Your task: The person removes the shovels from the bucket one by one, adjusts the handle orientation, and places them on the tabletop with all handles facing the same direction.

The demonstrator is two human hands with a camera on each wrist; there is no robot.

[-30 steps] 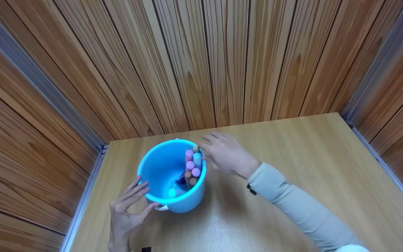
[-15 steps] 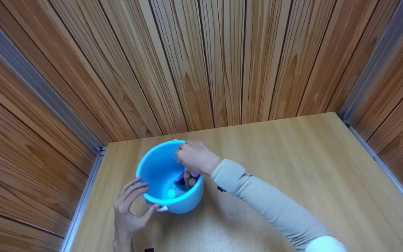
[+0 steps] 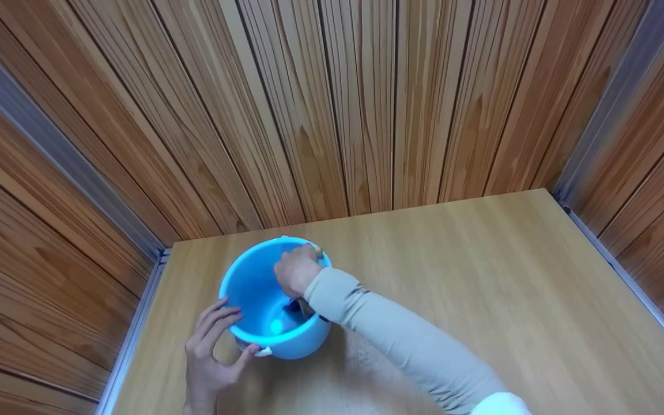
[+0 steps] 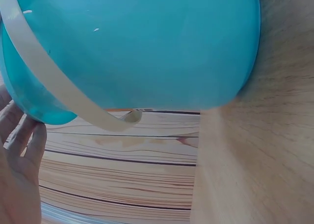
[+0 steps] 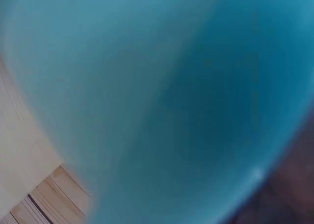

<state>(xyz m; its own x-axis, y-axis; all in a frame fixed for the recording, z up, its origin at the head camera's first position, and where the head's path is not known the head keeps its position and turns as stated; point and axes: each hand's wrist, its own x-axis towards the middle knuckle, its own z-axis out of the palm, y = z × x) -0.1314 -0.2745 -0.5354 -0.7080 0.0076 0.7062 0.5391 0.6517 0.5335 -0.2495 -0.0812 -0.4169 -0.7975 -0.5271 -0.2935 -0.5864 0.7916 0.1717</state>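
A bright blue bucket (image 3: pixel 251 276) stands upright near the back left of the table, its white handle (image 4: pixel 59 84) hanging down the side in the left wrist view. My left hand (image 3: pixel 208 357) holds the bucket at its left rim, fingertips over the edge and thumb by the handle's joint. My right hand (image 3: pixel 297 270) is down inside the bucket at the right side, fingers bent, over the bundle of stick-like pieces standing there. I cannot tell what it grasps, as its fingertips are hidden. A dark purple piece (image 3: pixel 293 306) shows below it. The bucket's wall fills most of the right wrist view.
The wooden table (image 3: pixel 453 276) extends to the right of the bucket. A wood-panelled wall (image 3: pixel 332 115) rises just behind the bucket, with side walls at left and right. Metal rails (image 3: pixel 133 328) line the table's sides.
My right hand has moved left from outside the right rim into the bucket and lower, now covering most of the pink-, blue- and brown-ended sticks. My left hand stays at the rim.
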